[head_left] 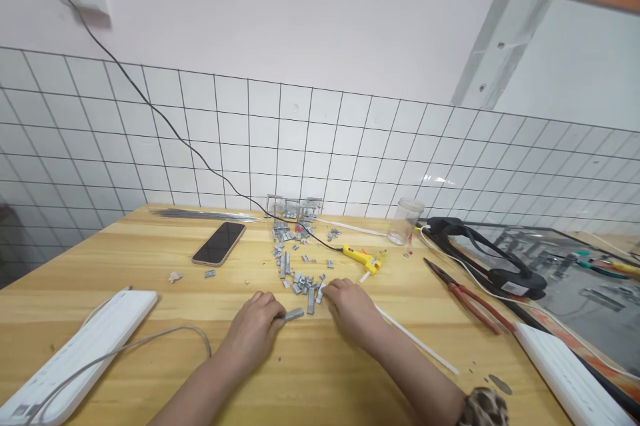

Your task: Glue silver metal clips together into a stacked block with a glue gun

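My left hand [256, 325] rests low over the wooden table, thumb and fingers closed on one end of a grey staple strip [294, 314]. The strip's other end points right, toward the middle. Across from it, my right hand [351, 309] pinches a short staple piece [321, 292] at the edge of a heap. Between the hands lie a longer upright-pointing strip [311, 301] and a pile of broken staple pieces [301, 283]. Farther back, small frames [290, 207] of similar grey metal stand by the wall.
A yellow glue gun [361, 257] trails its cord to a wall socket. Around it are a phone [220, 244], a clear plastic cup [404, 221], red-handled pliers [470, 303], a white glue stick [417, 341] and thin metal rods [205, 215]. White power strips [95, 353] flank the arms.
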The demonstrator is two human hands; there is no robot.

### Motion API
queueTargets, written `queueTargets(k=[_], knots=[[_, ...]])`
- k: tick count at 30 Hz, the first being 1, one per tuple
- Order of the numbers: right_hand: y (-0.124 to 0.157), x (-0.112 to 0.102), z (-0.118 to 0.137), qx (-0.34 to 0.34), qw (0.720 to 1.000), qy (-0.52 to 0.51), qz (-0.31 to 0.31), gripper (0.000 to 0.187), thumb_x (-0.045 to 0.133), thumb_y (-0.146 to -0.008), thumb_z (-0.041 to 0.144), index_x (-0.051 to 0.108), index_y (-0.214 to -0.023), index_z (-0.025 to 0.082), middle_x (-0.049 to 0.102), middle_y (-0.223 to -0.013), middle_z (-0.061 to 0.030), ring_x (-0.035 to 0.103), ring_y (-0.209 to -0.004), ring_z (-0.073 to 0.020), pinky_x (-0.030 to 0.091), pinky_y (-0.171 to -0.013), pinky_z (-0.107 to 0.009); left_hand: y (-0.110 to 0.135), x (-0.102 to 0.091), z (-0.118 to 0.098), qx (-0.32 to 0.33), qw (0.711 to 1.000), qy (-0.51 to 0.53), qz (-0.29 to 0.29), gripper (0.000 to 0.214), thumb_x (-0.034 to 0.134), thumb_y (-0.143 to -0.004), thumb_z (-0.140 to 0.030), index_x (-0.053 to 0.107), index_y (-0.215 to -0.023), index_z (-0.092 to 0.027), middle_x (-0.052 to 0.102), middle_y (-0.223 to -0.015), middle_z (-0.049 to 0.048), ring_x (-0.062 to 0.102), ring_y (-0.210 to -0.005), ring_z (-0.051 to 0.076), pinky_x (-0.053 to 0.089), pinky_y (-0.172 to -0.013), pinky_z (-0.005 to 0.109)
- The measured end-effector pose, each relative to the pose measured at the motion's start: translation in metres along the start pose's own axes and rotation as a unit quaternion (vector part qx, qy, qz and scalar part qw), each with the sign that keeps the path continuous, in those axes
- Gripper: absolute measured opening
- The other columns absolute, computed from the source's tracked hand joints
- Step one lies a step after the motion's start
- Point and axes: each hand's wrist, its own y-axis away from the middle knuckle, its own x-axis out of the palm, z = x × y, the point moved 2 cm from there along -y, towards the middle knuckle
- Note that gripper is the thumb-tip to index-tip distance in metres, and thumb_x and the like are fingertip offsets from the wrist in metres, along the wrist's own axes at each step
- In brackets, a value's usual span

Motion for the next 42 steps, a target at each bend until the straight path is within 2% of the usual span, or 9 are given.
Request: queueTargets(k=[5,11,15,18,22,27,35,39,42], knots=[[-0.015,0.009,0.005,0.009,1.000,-0.012,-0.016,0.032,0.043,-0.088,0.012,0.063,-0.112,0.019,0.062,-0.110,-0.0111,0.058,-0.097,-0.0234,0.037,-0.080,-0.031,0.000,0.003,0.005,-0.007,0.999,0.046,-0.001,0.025,0.043,-0.089,-0.018,0.068,-0.088,-0.018,0.066,-0.090,0.0083,0.058,-0.090,0.023,0.042,-0.079,0.032],[-0.005,0.011,-0.005,0.034,0.998,-0.034,-0.027,0.028,0.045,-0.086,0.012,0.067,-0.103,0.017,0.064,-0.097,-0.0105,0.058,-0.091,-0.0231,0.038,-0.076,-0.030,0.000,0.003,0.004,-0.033,0.992,0.125,-0.008,0.030,0.039,-0.087,-0.017,0.069,-0.088,-0.019,0.071,-0.091,0.0068,0.062,-0.088,0.021,0.044,-0.078,0.030],[0.001,0.009,-0.010,0.036,0.997,-0.050,-0.048,0.022,0.050,-0.084,0.012,0.067,-0.096,0.017,0.062,-0.102,-0.0100,0.054,-0.099,-0.0234,0.037,-0.081,-0.029,0.000,-0.001,0.000,-0.049,0.981,0.187,-0.005,0.029,0.041,-0.085,-0.020,0.069,-0.085,-0.020,0.072,-0.090,0.0044,0.063,-0.087,0.020,0.044,-0.078,0.028],[0.001,0.011,-0.012,0.012,0.996,-0.068,-0.048,0.021,0.049,-0.086,0.013,0.067,-0.096,0.018,0.063,-0.104,-0.0073,0.054,-0.099,-0.0208,0.037,-0.084,-0.027,0.001,-0.001,-0.003,-0.060,0.972,0.229,0.000,0.026,0.043,-0.081,-0.023,0.069,-0.082,-0.020,0.071,-0.083,0.0032,0.063,-0.081,0.019,0.044,-0.074,0.027],[-0.001,0.016,-0.014,0.001,0.995,-0.088,-0.046,0.025,0.046,-0.088,0.014,0.067,-0.101,0.019,0.064,-0.103,-0.0075,0.055,-0.100,-0.0206,0.038,-0.083,-0.027,0.002,0.002,-0.005,-0.081,0.955,0.284,0.017,0.028,0.044,-0.081,-0.031,0.067,-0.085,-0.016,0.062,-0.061,0.0007,0.058,-0.061,0.018,0.042,-0.060,0.027],[0.001,0.016,-0.013,0.008,0.993,-0.114,-0.040,0.025,0.045,-0.088,0.018,0.070,-0.093,0.018,0.064,-0.095,-0.0093,0.058,-0.093,-0.0215,0.040,-0.077,-0.028,0.002,0.005,-0.006,-0.091,0.936,0.339,0.026,0.032,0.046,-0.078,-0.036,0.064,-0.090,-0.013,0.063,-0.068,0.0015,0.057,-0.060,0.016,0.044,-0.061,0.026],[0.005,0.007,-0.018,-0.032,0.984,-0.176,0.000,0.028,0.046,-0.084,0.014,0.072,-0.088,0.021,0.071,-0.093,-0.0037,0.063,-0.087,-0.0161,0.043,-0.076,-0.023,0.004,0.007,-0.007,-0.084,0.953,0.288,0.031,0.027,0.046,-0.078,-0.029,0.068,-0.086,-0.015,0.060,-0.059,-0.0005,0.056,-0.058,0.016,0.043,-0.057,0.026],[-0.002,0.006,-0.031,-0.005,0.985,-0.169,-0.014,0.029,0.047,-0.083,0.011,0.073,-0.090,0.019,0.071,-0.095,-0.0056,0.063,-0.090,-0.0180,0.044,-0.079,-0.026,0.003,0.002,0.000,-0.070,0.975,0.208,-0.017,0.025,0.044,-0.079,-0.019,0.069,-0.084,-0.019,0.068,-0.080,0.0033,0.062,-0.078,0.020,0.045,-0.070,0.028],[-0.013,0.005,-0.034,0.020,0.987,-0.154,-0.044,0.028,0.047,-0.086,0.009,0.071,-0.097,0.017,0.068,-0.103,-0.0089,0.061,-0.098,-0.0192,0.044,-0.085,-0.029,0.000,-0.002,0.008,-0.069,0.985,0.142,-0.063,0.026,0.041,-0.083,-0.017,0.067,-0.086,-0.019,0.068,-0.090,0.0069,0.061,-0.088,0.023,0.043,-0.079,0.033]])
